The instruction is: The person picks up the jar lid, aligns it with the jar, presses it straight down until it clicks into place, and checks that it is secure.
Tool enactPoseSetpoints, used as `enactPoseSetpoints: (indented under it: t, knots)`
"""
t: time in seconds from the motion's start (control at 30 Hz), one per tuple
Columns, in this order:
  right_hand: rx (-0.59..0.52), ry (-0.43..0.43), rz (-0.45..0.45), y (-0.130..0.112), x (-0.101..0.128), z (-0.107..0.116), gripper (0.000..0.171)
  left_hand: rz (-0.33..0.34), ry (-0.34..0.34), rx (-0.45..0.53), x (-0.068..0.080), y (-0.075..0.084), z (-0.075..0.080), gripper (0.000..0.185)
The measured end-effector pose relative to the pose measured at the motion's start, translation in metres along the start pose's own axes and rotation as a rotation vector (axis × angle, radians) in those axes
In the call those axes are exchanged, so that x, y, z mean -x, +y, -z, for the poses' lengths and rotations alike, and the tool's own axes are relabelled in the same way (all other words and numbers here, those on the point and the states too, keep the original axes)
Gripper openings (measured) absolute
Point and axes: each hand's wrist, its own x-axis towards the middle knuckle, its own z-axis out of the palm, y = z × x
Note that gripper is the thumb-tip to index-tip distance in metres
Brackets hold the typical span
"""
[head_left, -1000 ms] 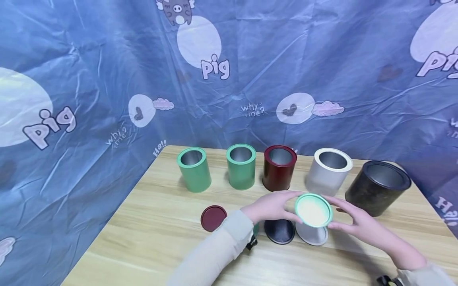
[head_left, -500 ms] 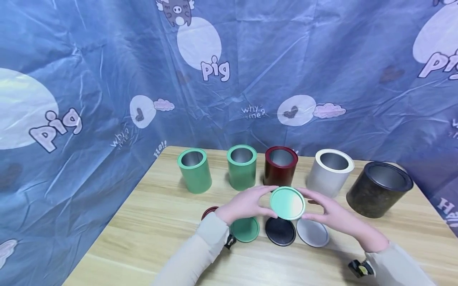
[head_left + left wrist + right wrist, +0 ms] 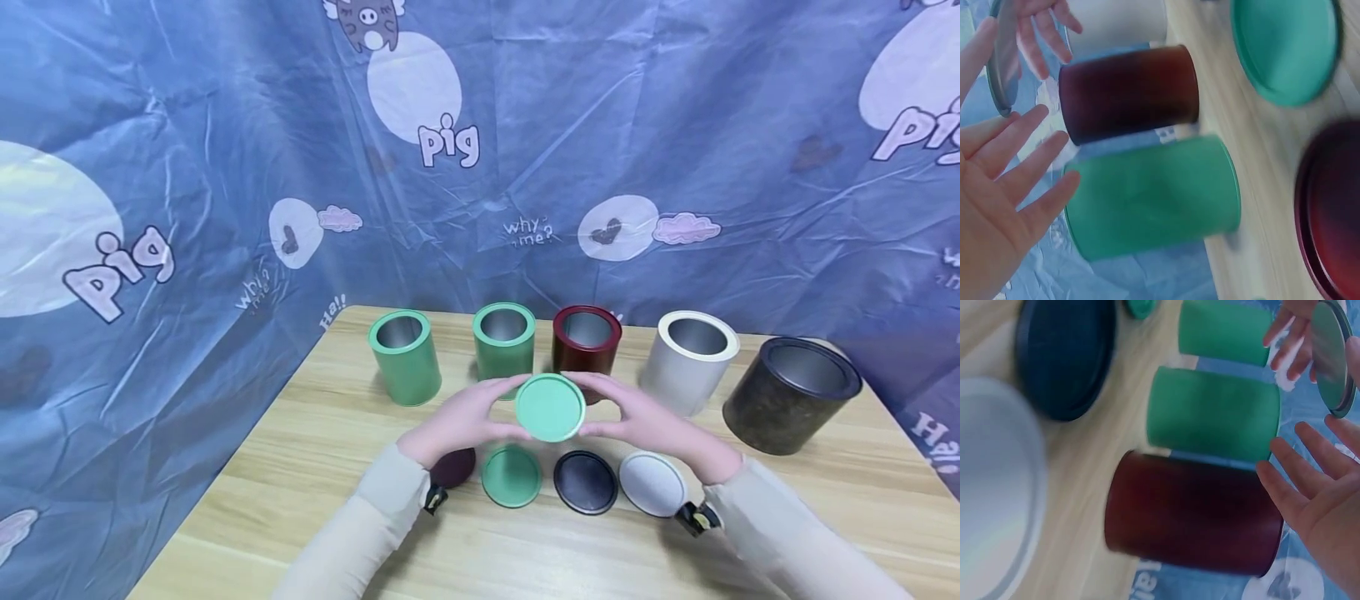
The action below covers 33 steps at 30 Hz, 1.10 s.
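Observation:
Both hands hold one green lid (image 3: 550, 407) in the air between them, by its rim. My left hand (image 3: 474, 414) grips its left edge and my right hand (image 3: 639, 419) its right edge. The lid hovers just in front of the second green can (image 3: 504, 350) and the dark red can (image 3: 587, 343). In the left wrist view the lid (image 3: 1002, 62) shows edge-on above my left hand (image 3: 997, 200), whose other fingers are spread. The right wrist view shows the lid (image 3: 1330, 356) above my right hand (image 3: 1322, 494).
Open cans stand in a row on the wooden table (image 3: 315, 467): a green can (image 3: 405, 358), then the two above, a white can (image 3: 693, 360) and a black can (image 3: 791, 393). Near me lie a dark red lid (image 3: 456, 468), a green lid (image 3: 511, 476), a black lid (image 3: 585, 482) and a white lid (image 3: 651, 483).
Both hands have carried the green lid left and away from me, from above the white lid to in front of the second green and red cans. Its green face now shows.

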Motion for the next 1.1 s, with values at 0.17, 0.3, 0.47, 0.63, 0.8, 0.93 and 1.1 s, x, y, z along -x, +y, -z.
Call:
enactPoseSetpoints:
  t: [0.17,0.3,0.47,0.63,0.8,0.93,1.1]
  knots:
    - [-0.031,-0.035,0.002,-0.008,-0.024,-0.004,0.07,0.01,0.046,0.016,0.014,-0.012,0.011,0.081]
    - [-0.015,-0.059,0.018,-0.011,-0.04,-0.006,0.068,0.014,0.074,0.031,0.02,-0.019,0.02,0.081]
    - [0.022,-0.051,0.039,-0.014,-0.054,-0.01,0.07,0.012,0.125,0.025,0.025,-0.027,0.028,0.082]
    - [0.003,-0.053,0.066,-0.018,-0.068,-0.013,0.069,0.03,0.162,-0.003,0.032,-0.032,0.036,0.082]
    - [-0.017,-0.035,0.053,-0.023,-0.082,-0.016,0.068,0.058,0.219,0.021,0.038,-0.036,0.046,0.082]
    - [-0.046,-0.046,0.033,-0.027,-0.093,-0.018,0.067,0.084,0.255,0.023,0.042,-0.041,0.052,0.083]
    - [-0.077,-0.073,0.023,-0.027,-0.106,-0.023,0.065,0.149,0.28,0.061,0.047,-0.046,0.06,0.082]
